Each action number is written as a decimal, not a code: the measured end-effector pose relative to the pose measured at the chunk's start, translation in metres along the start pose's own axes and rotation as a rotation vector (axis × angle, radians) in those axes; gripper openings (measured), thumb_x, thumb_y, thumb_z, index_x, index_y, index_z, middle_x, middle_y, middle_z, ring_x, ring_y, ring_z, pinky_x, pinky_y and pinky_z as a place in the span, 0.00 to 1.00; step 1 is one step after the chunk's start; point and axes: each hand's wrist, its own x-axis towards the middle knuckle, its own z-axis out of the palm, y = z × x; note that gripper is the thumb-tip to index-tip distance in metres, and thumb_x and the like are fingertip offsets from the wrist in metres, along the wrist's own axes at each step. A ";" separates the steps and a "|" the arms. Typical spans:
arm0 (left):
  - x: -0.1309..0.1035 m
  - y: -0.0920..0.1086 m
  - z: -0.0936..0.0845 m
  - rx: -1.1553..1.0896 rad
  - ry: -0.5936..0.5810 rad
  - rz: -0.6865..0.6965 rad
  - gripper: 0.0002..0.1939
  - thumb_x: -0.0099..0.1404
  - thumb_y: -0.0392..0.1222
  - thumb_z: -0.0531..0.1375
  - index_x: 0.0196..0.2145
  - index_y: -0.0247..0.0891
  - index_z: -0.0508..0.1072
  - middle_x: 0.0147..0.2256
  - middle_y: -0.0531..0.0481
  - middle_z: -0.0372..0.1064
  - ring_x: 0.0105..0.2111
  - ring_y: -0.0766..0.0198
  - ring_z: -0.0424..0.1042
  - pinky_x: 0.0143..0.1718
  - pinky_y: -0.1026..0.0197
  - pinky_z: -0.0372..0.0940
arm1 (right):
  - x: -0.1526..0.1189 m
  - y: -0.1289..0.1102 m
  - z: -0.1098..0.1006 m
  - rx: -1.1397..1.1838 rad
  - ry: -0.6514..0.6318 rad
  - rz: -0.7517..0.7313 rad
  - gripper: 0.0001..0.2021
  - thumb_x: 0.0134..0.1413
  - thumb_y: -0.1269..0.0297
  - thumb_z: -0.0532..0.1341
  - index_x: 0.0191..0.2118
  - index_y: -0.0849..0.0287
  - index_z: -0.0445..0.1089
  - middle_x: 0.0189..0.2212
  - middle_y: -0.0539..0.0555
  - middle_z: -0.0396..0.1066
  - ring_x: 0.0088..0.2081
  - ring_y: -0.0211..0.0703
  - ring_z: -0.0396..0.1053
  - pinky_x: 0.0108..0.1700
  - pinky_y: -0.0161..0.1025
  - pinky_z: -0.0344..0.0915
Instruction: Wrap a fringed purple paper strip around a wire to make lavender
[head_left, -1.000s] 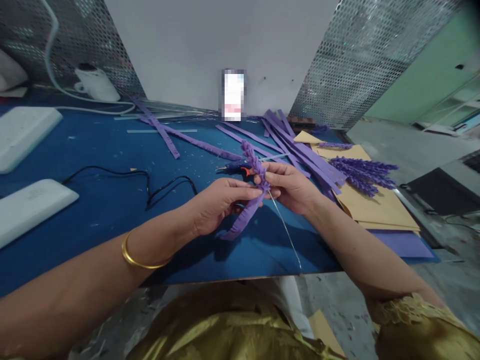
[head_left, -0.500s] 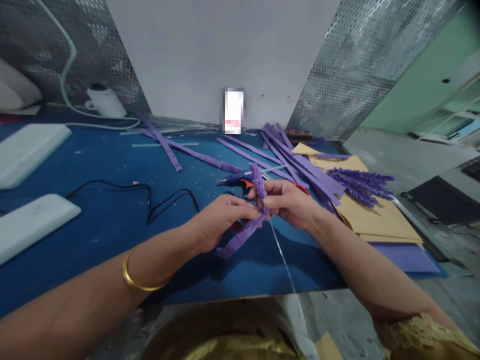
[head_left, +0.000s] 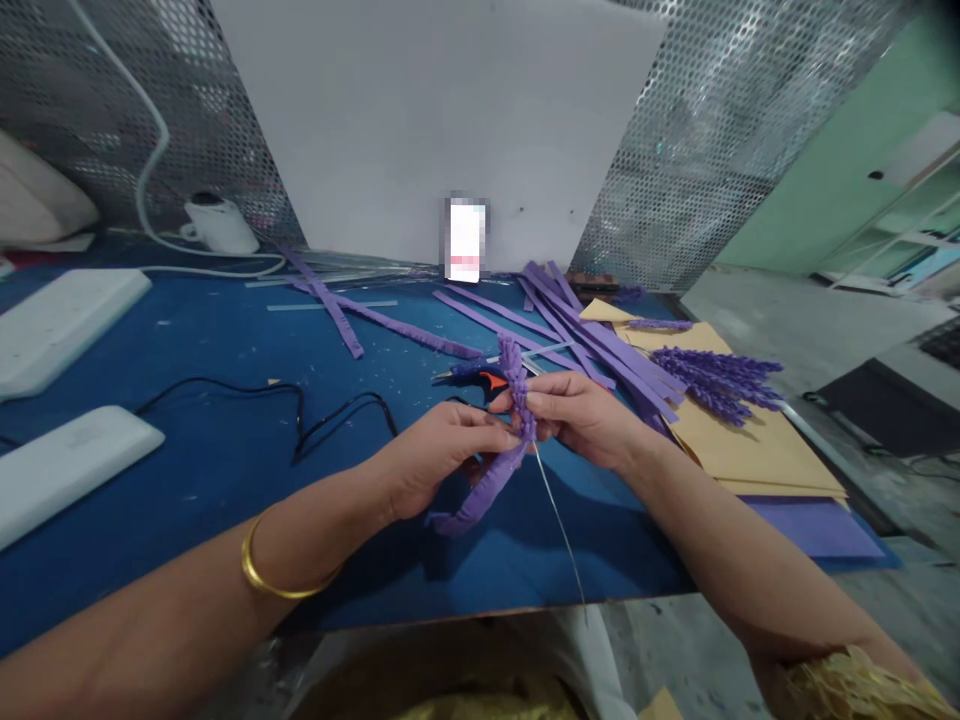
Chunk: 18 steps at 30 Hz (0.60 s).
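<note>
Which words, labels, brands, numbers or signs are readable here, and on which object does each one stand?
No text is readable.
Bright white rectangular screen: pixelated, unreadable.
Blue-and-orange pointed tool: any marking is too small to read.
Purple ruffled flower spike: no lettering visible.

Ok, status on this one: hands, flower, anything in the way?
Left hand pinching purple strip at flower's base. Right hand holding flower, wire trailing below. Glue gun just beyond; nothing seems in the way.
</note>
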 end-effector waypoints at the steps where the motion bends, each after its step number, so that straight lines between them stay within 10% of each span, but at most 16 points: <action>1: 0.000 0.000 0.000 0.003 -0.006 -0.001 0.11 0.51 0.45 0.67 0.18 0.38 0.75 0.19 0.54 0.60 0.22 0.67 0.55 0.26 0.61 0.50 | 0.000 0.001 0.000 -0.007 0.009 0.000 0.14 0.51 0.56 0.70 0.39 0.60 0.81 0.27 0.51 0.74 0.23 0.31 0.59 0.26 0.32 0.56; 18: 0.002 -0.009 0.003 -0.005 0.020 0.012 0.09 0.53 0.45 0.67 0.23 0.36 0.79 0.20 0.55 0.61 0.21 0.69 0.53 0.25 0.62 0.49 | 0.000 0.003 0.005 -0.011 -0.024 0.011 0.12 0.47 0.59 0.72 0.31 0.61 0.71 0.24 0.47 0.65 0.25 0.32 0.60 0.28 0.31 0.57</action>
